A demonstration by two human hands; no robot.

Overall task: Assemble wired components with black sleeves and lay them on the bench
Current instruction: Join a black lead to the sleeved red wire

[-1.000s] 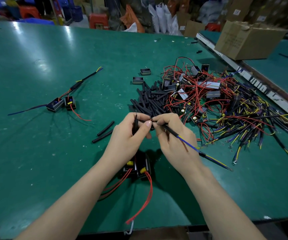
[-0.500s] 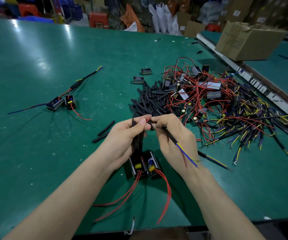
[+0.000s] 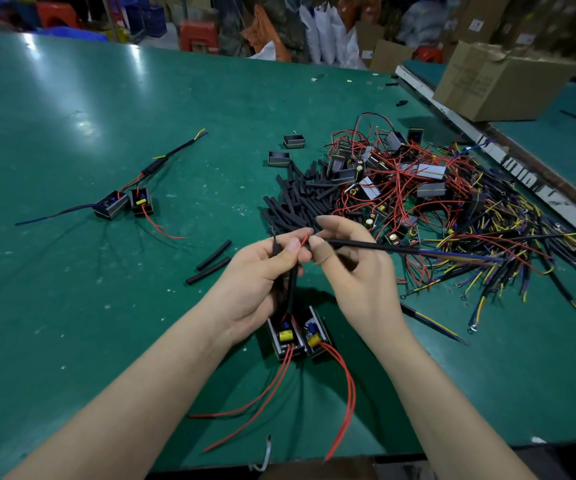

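My left hand (image 3: 258,271) grips black sleeves (image 3: 291,289) that carry wires up from two small black modules (image 3: 298,336), which hang just under it with red leads trailing toward me. A red wire tip pokes out above its thumb. My right hand (image 3: 355,268) pinches the end of a black sheathed cable (image 3: 383,247) that runs off to the right and ends in blue and yellow cores. The two hands meet at their fingertips above the green bench (image 3: 72,306).
A finished assembly (image 3: 123,202) lies at the left. A heap of black sleeves (image 3: 300,202), red-wired modules (image 3: 400,181) and cut cables (image 3: 504,251) fills the right. Two loose sleeves (image 3: 210,261) lie left of my hands. A cardboard box (image 3: 497,81) stands at the back right.
Both hands rose off the bench and lifted the two modules with them. The right hand turned, so the sheathed cable now points out to the right instead of down along the wrist.
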